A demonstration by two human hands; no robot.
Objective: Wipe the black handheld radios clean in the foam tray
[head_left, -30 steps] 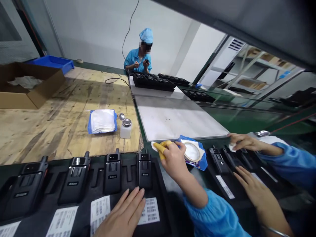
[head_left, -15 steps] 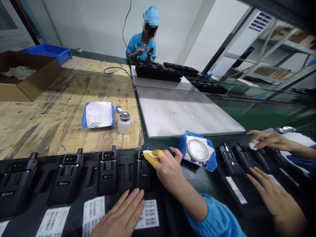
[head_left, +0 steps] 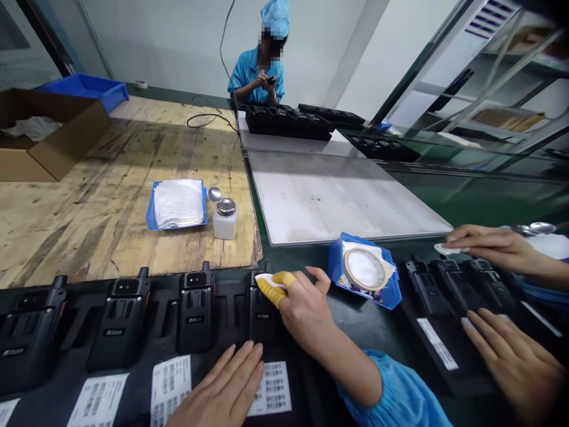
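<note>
Yellow finger cots cover the thumb and forefinger of my right hand [head_left: 306,305], which pinches a white wipe [head_left: 265,279] against the upper part of a black two-way radio [head_left: 259,317] marked Riton. My left hand [head_left: 222,385] lies flat, fingers stretched out, just below that radio, partly over a barcode label sheet [head_left: 273,388]. The radio sits in a black foam tray [head_left: 229,305]. To its left in the same tray are more radios, among them one [head_left: 194,311] beside it and another [head_left: 118,323] farther left, with label sheets in front of them.
A blue bin [head_left: 391,290] with a tape roll [head_left: 365,268] stands right of my hand. At right, a co-worker's hands [head_left: 502,243] wipe radios in another tray. Ahead are stacked wipes [head_left: 180,203], a pump bottle [head_left: 225,220] and a white board [head_left: 338,196]. Another person sits at the back.
My hands keep nearly the same place, the wipe still on the same radio. The neighbouring co-worker's wiping hand has shifted left. The seated person's hands have come together around a dark object.
</note>
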